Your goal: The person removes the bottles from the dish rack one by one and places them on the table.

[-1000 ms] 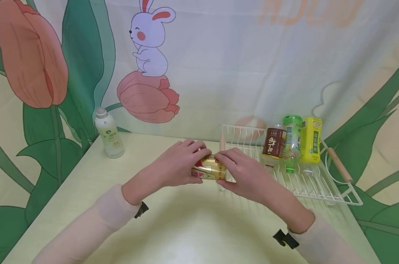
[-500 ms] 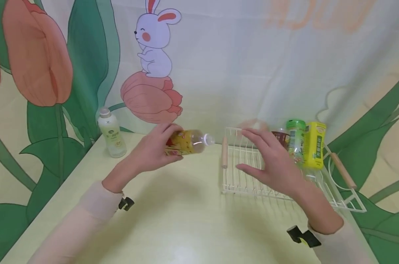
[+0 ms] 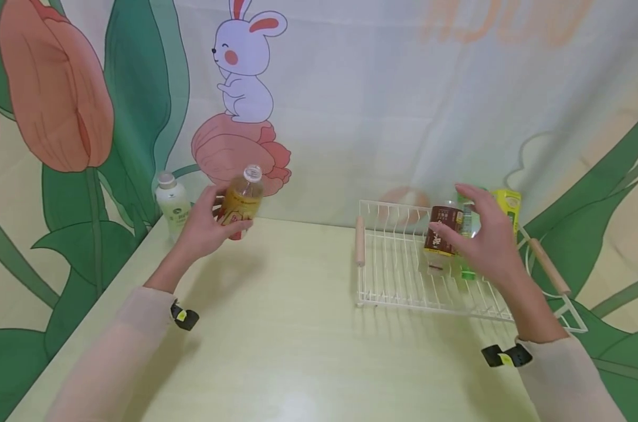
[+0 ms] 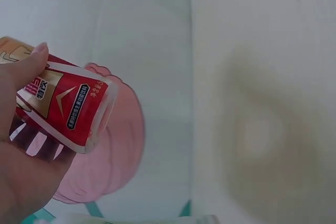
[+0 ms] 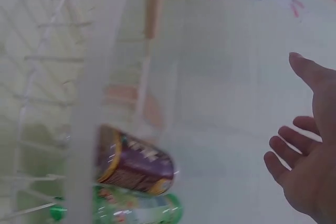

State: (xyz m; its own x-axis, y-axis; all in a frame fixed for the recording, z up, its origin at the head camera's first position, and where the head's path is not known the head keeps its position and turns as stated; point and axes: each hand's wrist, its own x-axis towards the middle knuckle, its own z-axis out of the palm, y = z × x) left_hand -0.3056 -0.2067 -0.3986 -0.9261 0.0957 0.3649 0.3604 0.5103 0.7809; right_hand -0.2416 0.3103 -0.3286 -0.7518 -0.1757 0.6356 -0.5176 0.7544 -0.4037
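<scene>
My left hand point(image 3: 205, 228) grips a drink bottle point(image 3: 241, 202) with a yellow and red label, fingers behind it and thumb across its front. The bottle is held off the table, leaning slightly, its white top upward. In the left wrist view its red lower end point(image 4: 86, 111) points away from the palm. Over the right part of a white wire rack point(image 3: 360, 240), my right hand point(image 3: 488, 243) has spread fingers and holds nothing. Near its thumb a brown-labelled bottle point(image 3: 445, 228) lies in the rack. A green bottle point(image 5: 142, 205) beside it is partly hidden by my hand in the head view.
A yellow bottle point(image 3: 509, 205) shows behind my right hand at the rack's right side. At the table's back left stands a pale bottle point(image 3: 173, 205), partly covered by my left hand. A printed curtain point(image 3: 340, 117) hangs behind the table.
Both hands gripped the bottle at first. The right hand let go and moved right over the rack. The left hand carried the bottle left and turned it from lying sideways to nearly upright.
</scene>
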